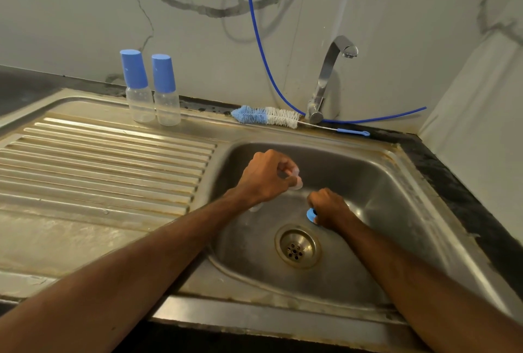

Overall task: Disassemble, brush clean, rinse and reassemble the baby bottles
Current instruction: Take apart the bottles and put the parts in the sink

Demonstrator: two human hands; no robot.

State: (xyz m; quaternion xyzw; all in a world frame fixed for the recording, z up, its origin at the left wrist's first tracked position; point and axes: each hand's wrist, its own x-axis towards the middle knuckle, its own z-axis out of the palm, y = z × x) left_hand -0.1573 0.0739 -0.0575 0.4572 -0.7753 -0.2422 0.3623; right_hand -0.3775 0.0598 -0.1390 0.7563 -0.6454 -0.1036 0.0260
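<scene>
Left hand (266, 176) is pinching a small clear soft teat (296, 180) at its fingertips, over the steel basin (382, 183). Right hand (329, 208) is clenching a blue plastic ring (311, 214), just right of and below the left. Two capped clear bottles (154, 92) are standing far behind the left hand; bristly brush (266, 115) behind both.

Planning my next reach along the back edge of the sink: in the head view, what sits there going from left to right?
First capped bottle → second capped bottle, close beside it → bottle brush lying flat, bristles left, handle running right → tap, whose base the brush handle passes in front of.
</scene>
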